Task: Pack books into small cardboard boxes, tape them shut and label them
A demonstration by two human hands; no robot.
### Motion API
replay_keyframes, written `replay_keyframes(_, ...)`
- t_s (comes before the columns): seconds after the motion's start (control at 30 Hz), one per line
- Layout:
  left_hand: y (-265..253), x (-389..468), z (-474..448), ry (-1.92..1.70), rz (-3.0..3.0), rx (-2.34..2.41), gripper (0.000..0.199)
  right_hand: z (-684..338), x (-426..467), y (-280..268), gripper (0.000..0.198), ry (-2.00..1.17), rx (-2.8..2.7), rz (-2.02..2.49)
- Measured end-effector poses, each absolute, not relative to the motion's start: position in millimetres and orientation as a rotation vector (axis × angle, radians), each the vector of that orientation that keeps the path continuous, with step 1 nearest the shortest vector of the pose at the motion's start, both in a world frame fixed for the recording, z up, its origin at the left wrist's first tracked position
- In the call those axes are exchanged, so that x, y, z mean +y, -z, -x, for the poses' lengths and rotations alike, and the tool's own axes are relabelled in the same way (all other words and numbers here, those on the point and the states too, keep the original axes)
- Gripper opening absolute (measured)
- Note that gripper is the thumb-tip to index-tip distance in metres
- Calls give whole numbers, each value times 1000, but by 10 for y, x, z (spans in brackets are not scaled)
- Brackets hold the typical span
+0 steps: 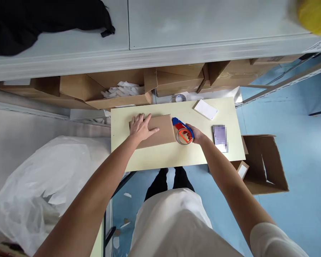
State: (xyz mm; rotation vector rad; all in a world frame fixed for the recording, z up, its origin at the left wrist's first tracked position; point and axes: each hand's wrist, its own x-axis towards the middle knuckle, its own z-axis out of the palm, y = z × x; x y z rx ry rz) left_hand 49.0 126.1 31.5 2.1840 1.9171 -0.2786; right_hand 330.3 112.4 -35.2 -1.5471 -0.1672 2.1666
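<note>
A closed brown cardboard box (pixel 160 130) lies on the pale yellow table (pixel 147 159). Across its left part rests my left hand (pixel 141 127), palm down with the fingers spread. My right hand (pixel 195 134) is wrapped round a red and blue tape dispenser (pixel 182 130), whose blue head meets the box's right end. The palm side of my right hand is partly hidden by the dispenser. To the right of that hand lies a flat purple-grey item (pixel 219 137), partly blurred. A stack of white labels or paper (pixel 206 109) sits near the table's back edge.
Behind the table, open cardboard boxes (pixel 117 101) line a shelf, one holding crumpled white material. A tape roll (pixel 179 98) stands there too. A large clear plastic bag (pixel 56 178) bulges at the left. An open carton (pixel 264 164) is on the blue floor at right.
</note>
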Motion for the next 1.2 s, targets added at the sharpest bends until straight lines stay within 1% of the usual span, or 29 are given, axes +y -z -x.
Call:
replay_keyframes(0.1,-235,1283,-466,283,-2161,1912,80,-3323,1068,353,35,-2206,-138,1563)
replay_keyframes(0.3,-209,1262,-479,326,-2160,1918,83,-3367,725,442,43,-2205,-121,1589)
replay_keyframes(0.53,-222,1250,-515,297,-2110,1961,86,-3308,-264,446,41,-2177,-46,1522)
replay_keyframes(0.63,-196,1227,-540,245,-2057,2011,88,-3083,-394,444,42,-2112,30,1460)
replay_keyframes(0.77,-197,1085,-536,223,-1880,2092,92,-2891,-6,481,46,-2032,90,1528)
replay_keyframes(0.87,-249,926,-481,273,-1794,2014,98,-2921,499,487,47,-1963,33,1557)
replay_keyframes(0.93,-300,885,-443,313,-1833,2010,103,-2981,823,475,44,-1966,-35,1558)
replay_keyframes(1.0,-345,955,-423,322,-2006,1985,107,-3042,1075,461,42,-2022,-96,1539)
replay_keyframes(1.1,-368,1244,-433,326,-2335,1662,116,-3107,1267,456,40,-2124,-161,1496)
replay_keyframes(1.2,-333,1539,-468,336,-2420,1423,129,-3124,1288,482,39,-2124,-217,1477)
